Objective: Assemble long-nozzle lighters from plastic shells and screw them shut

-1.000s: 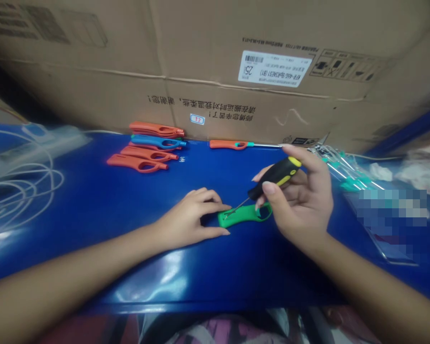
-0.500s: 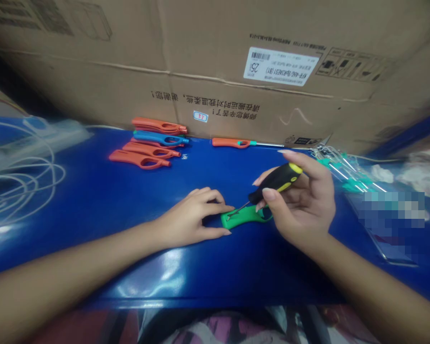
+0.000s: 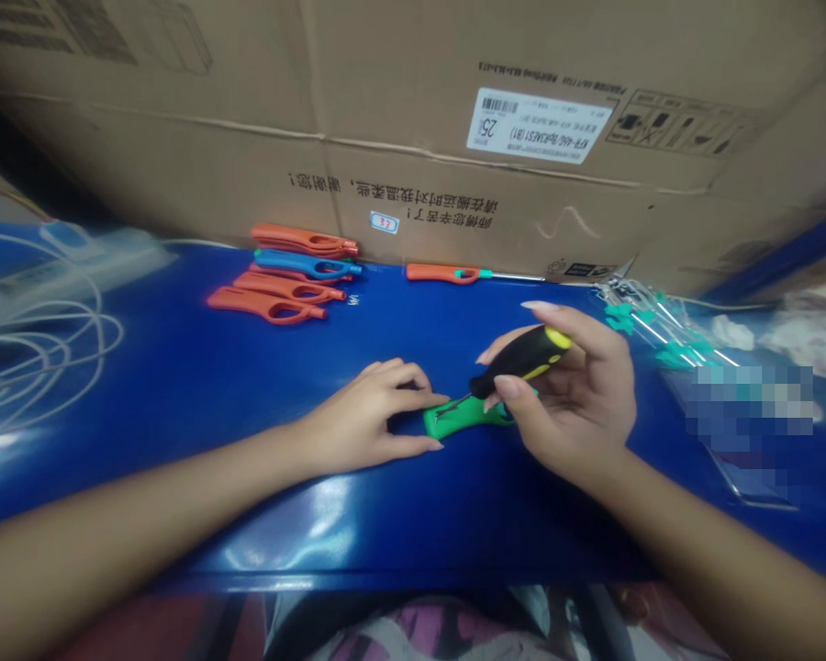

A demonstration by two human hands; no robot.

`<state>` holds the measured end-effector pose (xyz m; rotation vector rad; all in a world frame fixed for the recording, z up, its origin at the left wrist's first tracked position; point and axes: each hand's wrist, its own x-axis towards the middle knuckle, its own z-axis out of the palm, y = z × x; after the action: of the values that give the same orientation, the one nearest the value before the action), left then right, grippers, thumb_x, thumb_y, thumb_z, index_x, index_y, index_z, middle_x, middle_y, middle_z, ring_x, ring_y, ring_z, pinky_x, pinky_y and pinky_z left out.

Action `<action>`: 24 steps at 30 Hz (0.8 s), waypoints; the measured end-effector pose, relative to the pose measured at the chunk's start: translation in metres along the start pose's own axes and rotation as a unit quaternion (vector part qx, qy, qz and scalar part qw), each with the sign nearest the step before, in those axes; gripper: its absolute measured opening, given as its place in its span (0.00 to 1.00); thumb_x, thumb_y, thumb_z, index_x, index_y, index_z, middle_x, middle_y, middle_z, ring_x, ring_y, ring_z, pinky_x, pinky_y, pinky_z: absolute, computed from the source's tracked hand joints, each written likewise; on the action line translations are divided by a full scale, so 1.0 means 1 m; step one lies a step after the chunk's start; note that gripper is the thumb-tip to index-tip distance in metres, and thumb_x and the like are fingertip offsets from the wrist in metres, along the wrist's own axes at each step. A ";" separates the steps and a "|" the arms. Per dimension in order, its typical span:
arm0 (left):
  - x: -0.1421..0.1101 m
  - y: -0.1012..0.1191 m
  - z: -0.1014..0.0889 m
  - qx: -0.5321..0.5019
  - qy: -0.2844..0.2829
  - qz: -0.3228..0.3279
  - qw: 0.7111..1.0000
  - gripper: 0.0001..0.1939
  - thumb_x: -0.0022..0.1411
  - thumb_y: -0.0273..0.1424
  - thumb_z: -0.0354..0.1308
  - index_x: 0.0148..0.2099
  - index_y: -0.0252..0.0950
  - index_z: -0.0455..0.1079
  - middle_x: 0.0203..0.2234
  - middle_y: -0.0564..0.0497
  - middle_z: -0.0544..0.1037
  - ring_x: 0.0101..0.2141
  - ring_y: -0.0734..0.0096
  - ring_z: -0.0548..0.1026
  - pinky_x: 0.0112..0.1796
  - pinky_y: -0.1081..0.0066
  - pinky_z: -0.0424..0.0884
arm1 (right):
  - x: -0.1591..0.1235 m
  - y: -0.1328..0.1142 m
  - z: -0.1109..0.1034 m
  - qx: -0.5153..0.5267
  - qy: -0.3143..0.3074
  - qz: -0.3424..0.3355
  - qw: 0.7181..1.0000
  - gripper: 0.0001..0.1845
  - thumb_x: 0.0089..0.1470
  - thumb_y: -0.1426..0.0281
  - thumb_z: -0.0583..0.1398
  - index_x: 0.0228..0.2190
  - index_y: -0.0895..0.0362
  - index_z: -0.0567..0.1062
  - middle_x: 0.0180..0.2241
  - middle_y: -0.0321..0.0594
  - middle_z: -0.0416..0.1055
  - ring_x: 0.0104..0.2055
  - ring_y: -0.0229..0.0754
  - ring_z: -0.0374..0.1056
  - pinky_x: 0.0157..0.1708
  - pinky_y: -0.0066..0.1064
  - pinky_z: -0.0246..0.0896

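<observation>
A green lighter casing [image 3: 463,418] lies flat on the blue table, and my left hand [image 3: 378,413] grips its left end between thumb and fingers. Above it, my right hand [image 3: 578,395] holds a black and yellow screwdriver [image 3: 516,363] at a slant. The thin shaft points down and left, its tip at the left part of the casing. The casing's right end is partly covered by my right hand's fingertips. Whether the tip presses into a hole is too small to tell.
Orange casings [image 3: 268,303] and a blue casing [image 3: 303,264] lie at the back left. One orange lighter [image 3: 444,274] with a metal tube rests by the cardboard box [image 3: 399,101]. Metal tubes with green parts [image 3: 651,321] and a phone [image 3: 750,482] are right; a white cable [image 3: 96,340] coils left.
My right hand and the screwdriver handle have dropped slightly and shifted left, so the screwdriver leans lower over the casing. My left hand stays in place.
</observation>
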<state>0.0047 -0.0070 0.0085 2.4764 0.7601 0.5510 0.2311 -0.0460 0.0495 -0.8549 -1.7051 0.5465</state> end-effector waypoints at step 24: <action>-0.001 0.001 0.000 -0.003 0.003 0.003 1.000 0.20 0.63 0.42 0.66 0.55 0.42 0.75 0.45 0.49 0.76 0.46 0.62 0.72 0.49 0.62 0.64 | 0.018 -0.006 -0.009 -0.099 -0.100 -0.113 0.983 0.31 0.60 0.74 0.63 0.62 0.48 0.65 0.45 0.42 0.75 0.40 0.42 0.74 0.34 0.33 0.75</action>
<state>0.0046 -0.0080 0.0085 2.4728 0.7525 0.5615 0.2353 -0.0359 0.0675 -0.7508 -2.0367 0.3188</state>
